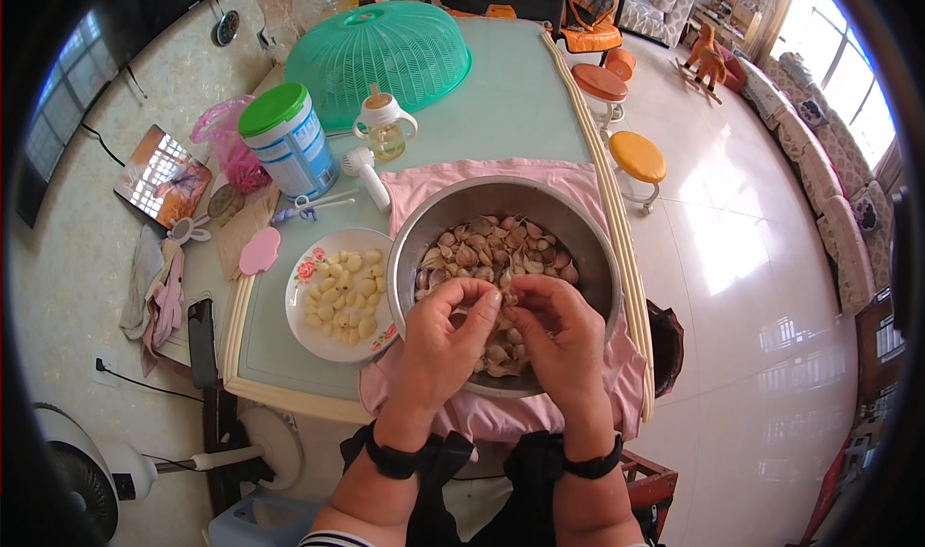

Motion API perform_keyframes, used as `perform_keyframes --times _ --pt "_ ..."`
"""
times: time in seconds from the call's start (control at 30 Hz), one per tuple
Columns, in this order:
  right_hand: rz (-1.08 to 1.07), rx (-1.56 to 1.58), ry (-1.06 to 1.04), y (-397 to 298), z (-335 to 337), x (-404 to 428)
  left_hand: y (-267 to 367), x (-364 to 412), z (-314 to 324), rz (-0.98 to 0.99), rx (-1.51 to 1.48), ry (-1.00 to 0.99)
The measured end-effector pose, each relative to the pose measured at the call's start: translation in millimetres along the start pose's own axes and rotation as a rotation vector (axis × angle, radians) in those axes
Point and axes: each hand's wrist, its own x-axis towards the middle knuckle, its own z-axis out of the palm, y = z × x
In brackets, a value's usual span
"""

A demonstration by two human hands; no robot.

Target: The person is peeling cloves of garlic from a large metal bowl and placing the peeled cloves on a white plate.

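Observation:
Over a steel basin (pixel 605 272) of unpeeled garlic cloves (pixel 480 247), my two hands meet at the fingertips. Thumb and forefinger of my left hand (pixel 452 330) pinch a small garlic clove (pixel 508 294) from one side. My right hand (pixel 560 330) grips the same clove from the other side; fingers hide most of it. Left of the basin, a white plate with red flowers (pixel 298 323) carries many peeled garlic cloves (pixel 347 294). Beneath the basin a pink cloth (pixel 498 420) is spread across the table corner.
Behind the plate stand a handheld fan (pixel 368 175), a baby bottle (pixel 385 128), a green-lidded can (pixel 289 142) and a green mesh food cover (pixel 379 55). A pink pad (pixel 259 251) lies beside the plate. To the right are a yellow stool (pixel 637 158) and the table's ridged edge (pixel 603 149).

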Motion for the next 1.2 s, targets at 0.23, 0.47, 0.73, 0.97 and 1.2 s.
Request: perform_keyframes --times 0.23,0.47,0.73,0.97,1.2 --pt "-0.064 -0.114 -0.048 -3 -2 1 -3 2 -5 0.007 -0.010 -0.084" --pt "0.173 0.312 -0.077 -1 -4 -1 -10 4 -5 0.018 -0.045 -0.088" --pt "0.277 0.500 -0.042 -4 -12 0 -10 5 -3 0.110 0.099 -0.157" --pt "0.470 0.857 -0.070 2 -18 1 -4 3 -6 0.027 -0.091 -0.049" --pt "0.470 0.738 -0.058 4 -14 -1 4 2 -3 -0.034 -0.092 -0.043"
